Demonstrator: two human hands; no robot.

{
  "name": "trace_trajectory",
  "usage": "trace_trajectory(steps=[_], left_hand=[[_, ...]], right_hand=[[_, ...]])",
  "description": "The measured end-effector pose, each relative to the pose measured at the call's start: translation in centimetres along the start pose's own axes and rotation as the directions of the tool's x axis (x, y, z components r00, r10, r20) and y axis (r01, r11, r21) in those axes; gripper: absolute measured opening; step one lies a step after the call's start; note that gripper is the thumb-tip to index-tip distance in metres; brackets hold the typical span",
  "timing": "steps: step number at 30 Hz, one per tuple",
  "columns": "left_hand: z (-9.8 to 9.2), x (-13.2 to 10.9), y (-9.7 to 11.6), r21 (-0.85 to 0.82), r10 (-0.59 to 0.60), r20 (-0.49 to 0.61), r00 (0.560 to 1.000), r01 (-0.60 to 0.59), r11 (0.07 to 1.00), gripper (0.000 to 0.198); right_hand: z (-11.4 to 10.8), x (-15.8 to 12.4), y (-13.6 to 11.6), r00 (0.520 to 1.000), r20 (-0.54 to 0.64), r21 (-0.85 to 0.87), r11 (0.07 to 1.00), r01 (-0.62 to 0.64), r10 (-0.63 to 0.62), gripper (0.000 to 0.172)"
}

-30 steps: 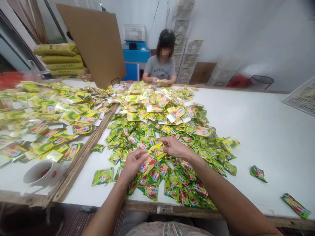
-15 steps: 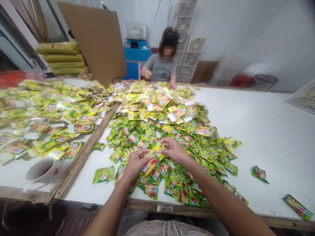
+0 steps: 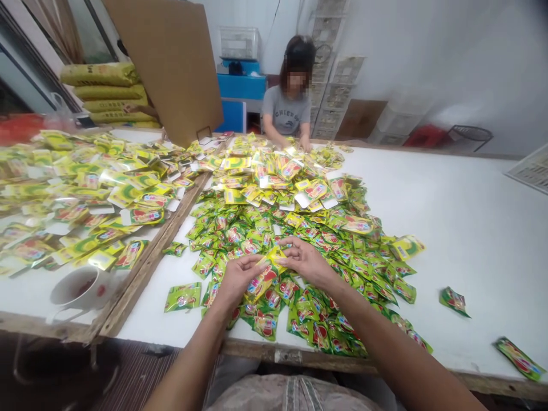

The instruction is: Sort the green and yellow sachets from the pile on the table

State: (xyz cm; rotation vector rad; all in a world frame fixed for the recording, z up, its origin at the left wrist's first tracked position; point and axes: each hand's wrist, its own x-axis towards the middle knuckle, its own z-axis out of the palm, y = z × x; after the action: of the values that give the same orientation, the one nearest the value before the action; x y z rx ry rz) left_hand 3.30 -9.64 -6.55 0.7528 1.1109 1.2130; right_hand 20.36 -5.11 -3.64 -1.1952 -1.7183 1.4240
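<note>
Between my two hands is a small yellow box [image 3: 262,281] with a red watermelon print, tilted above the pile. My left hand [image 3: 236,278] grips its left side between thumb and fingers. At its upper right end, my right hand [image 3: 305,260] pinches the box's edge; whether a packet is also in those fingers I cannot tell. Beneath and around both hands lies a wide heap of green candy packets [image 3: 317,314] with watermelon prints. Just beyond them is a pile of flat yellow boxes [image 3: 274,171], several showing white flaps.
Left of a wooden strip [image 3: 158,251] lie many more yellow cartons [image 3: 85,194]. A white cup [image 3: 79,291] of dark liquid stands near the front edge. Loose packets [image 3: 454,301] lie to the right. Across the table a co-worker [image 3: 287,108] reaches into the pile, beside a large cardboard sheet [image 3: 171,68].
My hands stay on the yellow box, whose printed face now shows more. The co-worker's raised hand has come down to the pile. The view has shifted slightly.
</note>
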Motion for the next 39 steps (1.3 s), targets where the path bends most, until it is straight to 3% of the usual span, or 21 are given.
trace_trajectory(steps=[3,5,9,12,18,22,26,31,36,39], left_hand=[[0.1,0.1,0.0,0.059,0.032,-0.006,0.999,-0.032,0.998,0.034],[0.1,0.1,0.0,0.104,0.046,-0.018,0.999,-0.044,0.994,0.033],[-0.1,0.0,0.1,0.103,0.010,0.015,1.000,-0.011,0.995,0.033],[-0.4,-0.3,0.3,0.090,0.004,0.032,0.999,-0.007,0.996,0.034],[-0.4,-0.3,0.2,0.067,-0.007,0.030,1.000,0.005,0.998,0.037],[-0.4,-0.4,0.1,0.080,-0.006,-0.001,1.000,0.006,0.997,0.036],[-0.3,-0.7,0.4,0.113,-0.006,0.046,0.999,0.001,0.994,0.035],[0.1,-0.8,0.3,0.178,0.035,0.071,0.997,-0.047,0.983,0.032],[0.2,-0.8,0.2,0.196,0.051,0.053,0.997,-0.060,0.979,0.030],[0.6,-0.9,0.4,0.148,0.043,0.033,0.999,-0.048,0.988,0.032]], right_hand=[[0.1,-0.2,0.3,0.991,-0.108,-0.046,0.997,0.068,-0.072,0.022],[0.2,-0.3,0.2,0.991,-0.086,-0.131,0.988,0.086,-0.098,0.013],[0.1,-0.5,0.0,0.999,0.015,-0.010,0.999,0.030,-0.030,0.022],[0.2,-0.4,0.2,1.000,-0.017,0.093,0.996,0.017,-0.015,0.032],[0.8,-0.4,0.6,0.992,-0.109,-0.096,0.994,0.046,-0.057,0.025],[0.6,-1.1,-0.3,1.000,-0.014,-0.051,0.999,-0.004,0.003,0.020],[0.4,-2.0,-0.7,0.998,0.052,0.031,0.999,-0.031,0.030,0.029],[1.0,-2.6,-0.2,1.000,-0.024,-0.185,0.983,-0.008,0.004,0.031],[1.0,-2.6,-0.1,0.998,0.021,-0.321,0.945,0.061,-0.058,0.035],[1.2,-2.7,0.0,0.986,-0.134,-0.353,0.934,0.048,-0.101,0.032]])
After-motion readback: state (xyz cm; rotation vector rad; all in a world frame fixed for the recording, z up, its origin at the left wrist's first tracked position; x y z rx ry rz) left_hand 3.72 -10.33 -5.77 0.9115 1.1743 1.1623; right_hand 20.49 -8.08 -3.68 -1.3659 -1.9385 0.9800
